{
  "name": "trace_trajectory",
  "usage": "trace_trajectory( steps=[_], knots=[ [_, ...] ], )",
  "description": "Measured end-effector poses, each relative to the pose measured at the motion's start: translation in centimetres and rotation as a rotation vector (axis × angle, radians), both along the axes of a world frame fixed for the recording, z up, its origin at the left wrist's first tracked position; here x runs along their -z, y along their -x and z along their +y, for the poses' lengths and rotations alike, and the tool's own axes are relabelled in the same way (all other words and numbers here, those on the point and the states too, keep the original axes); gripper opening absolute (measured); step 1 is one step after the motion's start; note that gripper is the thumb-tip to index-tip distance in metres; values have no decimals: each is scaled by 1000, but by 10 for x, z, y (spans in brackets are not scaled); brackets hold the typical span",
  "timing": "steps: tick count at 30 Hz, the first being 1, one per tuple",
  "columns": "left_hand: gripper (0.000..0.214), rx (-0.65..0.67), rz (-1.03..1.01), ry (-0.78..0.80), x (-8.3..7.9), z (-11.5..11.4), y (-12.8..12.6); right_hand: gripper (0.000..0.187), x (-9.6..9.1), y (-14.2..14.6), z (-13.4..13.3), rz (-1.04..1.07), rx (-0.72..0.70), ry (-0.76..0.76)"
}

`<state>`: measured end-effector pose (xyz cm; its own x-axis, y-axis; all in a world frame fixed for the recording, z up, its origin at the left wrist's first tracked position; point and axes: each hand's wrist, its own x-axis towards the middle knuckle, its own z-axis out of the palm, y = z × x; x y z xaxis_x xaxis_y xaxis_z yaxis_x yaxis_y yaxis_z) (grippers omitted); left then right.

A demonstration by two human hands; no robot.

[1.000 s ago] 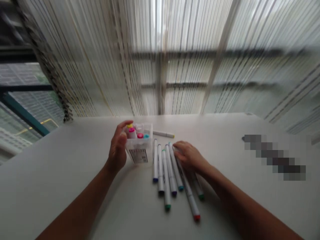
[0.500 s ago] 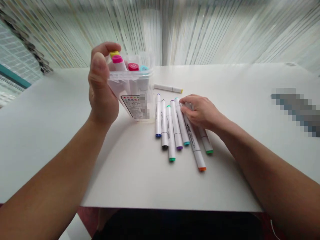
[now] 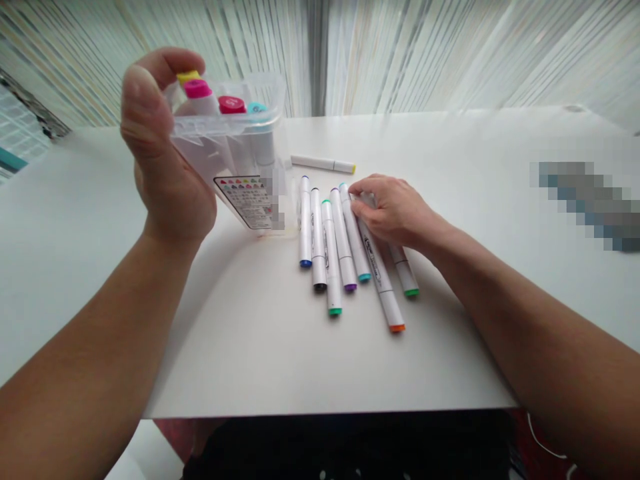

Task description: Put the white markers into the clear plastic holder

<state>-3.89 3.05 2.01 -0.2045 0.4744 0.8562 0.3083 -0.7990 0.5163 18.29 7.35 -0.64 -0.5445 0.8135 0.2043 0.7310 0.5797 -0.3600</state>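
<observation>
My left hand is closed round a clear plastic marker box, held tilted above the white table. Several markers with yellow, pink, red and teal caps stand in it. A row of several white markers lies side by side on the table to the right of the box. My right hand rests on the right end of that row, fingers curled over the orange-tipped marker and the green-tipped one.
One white marker with a yellow end lies alone behind the row. A blurred-out object sits at the far right of the table. String curtains hang behind the table. The table's front edge runs close to my body.
My view has tipped down from the curtains to the table. My left hand has lifted the box up and to the left. My right hand stays on the markers.
</observation>
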Motion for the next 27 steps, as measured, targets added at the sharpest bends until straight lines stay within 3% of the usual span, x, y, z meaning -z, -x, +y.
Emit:
trace_trajectory(
  steps=[11, 19, 23, 27],
  knots=[
    [53, -35, 57, -30, 0, 2, 0, 26, 1, -1, 1, 3, -12, -23],
    [59, -29, -38, 59, -3, -2, -5, 26, 2, -1, 1, 12, -21, -25],
    [55, -137, -77, 133, -4, -1, -5, 25, 1, -1, 1, 11, -25, -30],
    [50, -214, 25, 149, -3, -2, -2, 24, 1, 0, 2, 3, -2, -39]
  ],
)
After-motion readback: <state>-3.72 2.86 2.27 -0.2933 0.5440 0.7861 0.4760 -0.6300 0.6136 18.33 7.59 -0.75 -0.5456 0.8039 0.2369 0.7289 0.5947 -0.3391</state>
